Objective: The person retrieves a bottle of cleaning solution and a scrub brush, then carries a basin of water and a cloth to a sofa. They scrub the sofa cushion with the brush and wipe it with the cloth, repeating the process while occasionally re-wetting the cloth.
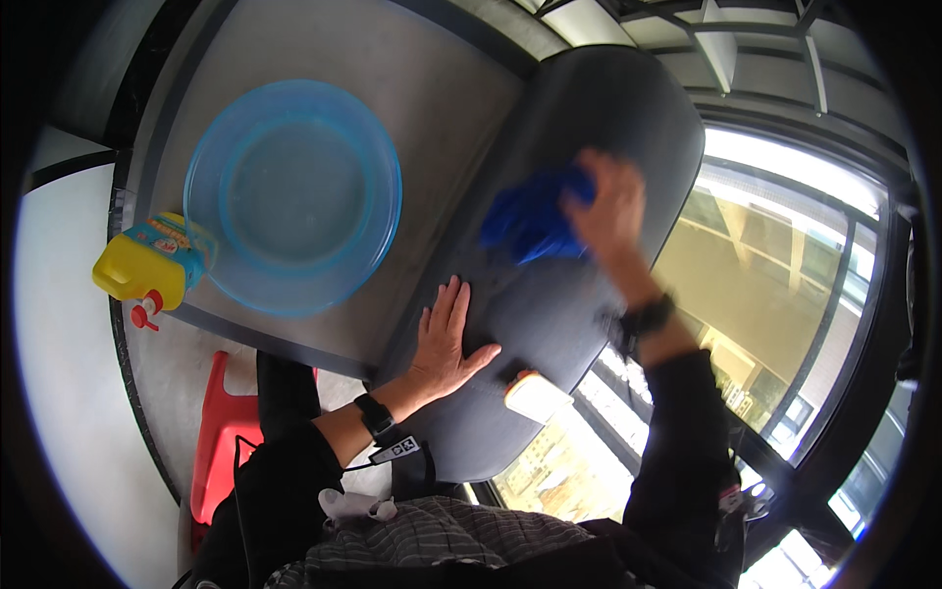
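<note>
My right hand [607,206], blurred, is on a crumpled blue cloth [533,217], gripping its right side. The cloth lies bunched on a dark grey padded cushion [603,96] with rounded ends. My left hand [441,342] rests palm down on the same cushion, thumb spread and holding nothing, nearer to me than the cloth. Just right of that hand sits a small pale object with an orange edge [537,396], washed out by glare; I cannot tell what it is.
A translucent blue plastic basin [383,199] stands on the grey seat surface [441,81] at left. Beside it a yellow detergent jug [140,265] with a red spout lies tilted. A red plastic stool [224,427] is below, and window panes [758,287] line the right.
</note>
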Available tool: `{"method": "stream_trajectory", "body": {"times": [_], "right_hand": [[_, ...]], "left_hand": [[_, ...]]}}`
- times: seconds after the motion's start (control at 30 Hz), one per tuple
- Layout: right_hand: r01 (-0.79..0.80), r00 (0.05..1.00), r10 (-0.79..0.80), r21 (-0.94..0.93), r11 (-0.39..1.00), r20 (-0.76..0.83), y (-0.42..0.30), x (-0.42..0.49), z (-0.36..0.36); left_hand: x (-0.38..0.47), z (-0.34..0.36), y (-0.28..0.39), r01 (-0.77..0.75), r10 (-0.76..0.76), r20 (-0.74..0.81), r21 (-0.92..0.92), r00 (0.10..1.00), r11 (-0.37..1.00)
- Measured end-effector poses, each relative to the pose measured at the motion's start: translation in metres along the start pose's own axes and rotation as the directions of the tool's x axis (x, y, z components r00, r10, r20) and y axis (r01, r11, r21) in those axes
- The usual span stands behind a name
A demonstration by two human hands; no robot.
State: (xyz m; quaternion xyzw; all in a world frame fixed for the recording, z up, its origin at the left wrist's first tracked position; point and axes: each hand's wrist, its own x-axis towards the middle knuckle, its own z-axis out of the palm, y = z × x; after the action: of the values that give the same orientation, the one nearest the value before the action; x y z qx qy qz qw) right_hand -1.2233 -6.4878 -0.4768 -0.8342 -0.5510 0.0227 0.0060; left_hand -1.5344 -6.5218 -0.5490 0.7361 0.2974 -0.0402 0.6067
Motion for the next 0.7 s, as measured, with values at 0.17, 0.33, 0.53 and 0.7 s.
{"method": "stream_trajectory", "body": {"times": [0.17,0.33,0.53,0.7], "right_hand": [[-0.014,0.954,-0.054,-0.225,0.974,-0.295,0.082,0.145,0.032],[0.157,0.982,-0.181,-0.305,0.939,-0.052,0.042,0.146,0.028],[0.248,0.878,-0.125,-0.215,0.945,0.462,-0.056,0.048,0.013],[0.399,0.574,-0.339,0.107,0.911,0.745,-0.145,-0.038,0.002]], "left_hand": [[0.003,0.016,-0.008,-0.121,0.117,-0.194,-0.005,0.974,0.993],[0.004,0.020,-0.016,-0.170,0.155,-0.292,-0.026,0.944,0.985],[-0.001,0.020,-0.013,-0.161,0.140,-0.404,-0.018,0.904,0.987],[-0.035,0.008,-0.026,0.010,-0.028,-0.210,-0.087,0.977,0.996]]}}
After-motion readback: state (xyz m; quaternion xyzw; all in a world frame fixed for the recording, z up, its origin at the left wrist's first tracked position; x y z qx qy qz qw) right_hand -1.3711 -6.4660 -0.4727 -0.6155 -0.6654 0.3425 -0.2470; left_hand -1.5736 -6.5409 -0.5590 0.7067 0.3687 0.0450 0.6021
